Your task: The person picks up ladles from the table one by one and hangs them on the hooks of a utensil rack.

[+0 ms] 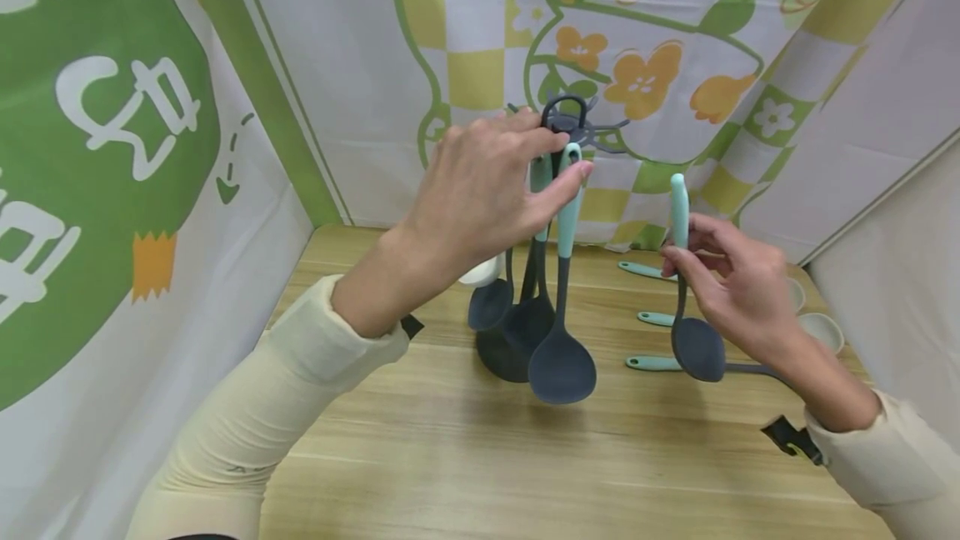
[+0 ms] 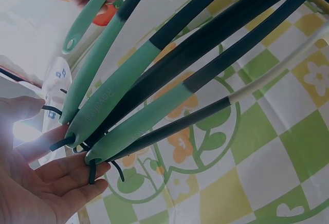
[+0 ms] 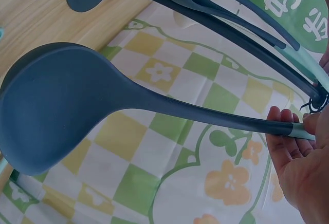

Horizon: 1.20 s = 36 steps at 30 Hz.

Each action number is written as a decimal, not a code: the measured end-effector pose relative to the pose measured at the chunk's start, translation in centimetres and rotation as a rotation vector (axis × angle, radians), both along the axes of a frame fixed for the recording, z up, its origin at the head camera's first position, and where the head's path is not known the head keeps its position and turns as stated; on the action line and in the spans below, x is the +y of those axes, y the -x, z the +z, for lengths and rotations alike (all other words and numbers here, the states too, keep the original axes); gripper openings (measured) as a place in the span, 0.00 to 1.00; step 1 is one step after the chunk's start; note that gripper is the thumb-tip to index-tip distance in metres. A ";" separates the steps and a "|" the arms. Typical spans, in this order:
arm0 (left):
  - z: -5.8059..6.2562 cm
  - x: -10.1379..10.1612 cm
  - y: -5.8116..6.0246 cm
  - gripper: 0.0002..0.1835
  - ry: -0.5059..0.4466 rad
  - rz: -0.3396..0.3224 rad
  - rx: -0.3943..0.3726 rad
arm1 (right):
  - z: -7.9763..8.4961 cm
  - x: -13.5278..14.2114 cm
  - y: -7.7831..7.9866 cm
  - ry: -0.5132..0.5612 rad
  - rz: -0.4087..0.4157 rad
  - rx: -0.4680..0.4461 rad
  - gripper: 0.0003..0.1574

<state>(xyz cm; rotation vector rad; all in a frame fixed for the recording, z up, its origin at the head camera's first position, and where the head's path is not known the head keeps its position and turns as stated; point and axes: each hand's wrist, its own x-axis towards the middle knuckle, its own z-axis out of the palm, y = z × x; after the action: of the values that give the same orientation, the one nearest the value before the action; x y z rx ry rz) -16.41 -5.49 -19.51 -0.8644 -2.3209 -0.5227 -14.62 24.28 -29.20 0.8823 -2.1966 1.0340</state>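
My right hand (image 1: 738, 286) pinches a dark grey ladle (image 1: 699, 348) by its mint handle, bowl downward, to the right of a dark utensil stand (image 1: 573, 127). In the right wrist view the ladle's wide bowl (image 3: 61, 106) fills the left side. My left hand (image 1: 487, 177) is at the top of the stand. In the left wrist view its fingers (image 2: 67, 175) lie loosely spread against the hooks, thumb tip at one hook. Several mint-handled utensils hang there, among them a round-bowled grey utensil (image 1: 562, 369) at the front. The left hand partly hides the stand's top.
Several mint-handled utensils lie on the wooden table (image 1: 480, 465) at the right, one with a white bowl (image 1: 821, 332). A white utensil head (image 1: 482, 272) shows at the stand's left. Behind stands a patterned cloth wall (image 1: 480, 40).
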 end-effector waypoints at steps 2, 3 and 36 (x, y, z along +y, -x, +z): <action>0.1 0.0 0.0 0.23 0.006 0.000 -0.005 | 0.0 -0.3 0.0 0.023 0.013 0.019 0.20; 0.1 0.0 0.0 0.23 0.008 0.001 -0.008 | 0.0 -0.4 0.0 0.030 0.017 0.027 0.21; -0.3 0.2 0.0 0.22 -0.039 -0.005 0.007 | 1.6 -3.4 0.7 0.034 0.031 0.090 0.26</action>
<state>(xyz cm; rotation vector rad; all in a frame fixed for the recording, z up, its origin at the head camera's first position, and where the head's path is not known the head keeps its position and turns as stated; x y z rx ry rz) -16.44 -5.32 -19.81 -0.8521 -2.2955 -0.5646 -15.34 20.92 -27.58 0.9329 -2.0908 1.0231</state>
